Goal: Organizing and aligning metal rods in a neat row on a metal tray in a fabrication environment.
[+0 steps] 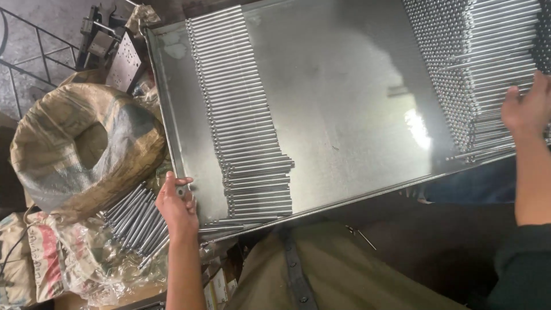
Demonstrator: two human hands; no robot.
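A large shiny metal tray (344,97) lies tilted across my lap. My left hand (175,206) grips its near left corner, thumb over the rim. A neat row of thin steel rods (241,115) lies side by side down the tray's left part. A bigger heap of the same rods (488,63) is stacked at the right end, ends facing inward. My right hand (527,109) rests on that heap, fingers spread over the rods near the tray's right edge; whether it grips any rod is unclear.
A wrapped coil in brown sacking (86,143) sits to the left of the tray. Loose steel rods (136,221) lie on crumpled plastic below my left hand. Metal machine parts (112,46) stand at the top left, beside a railing.
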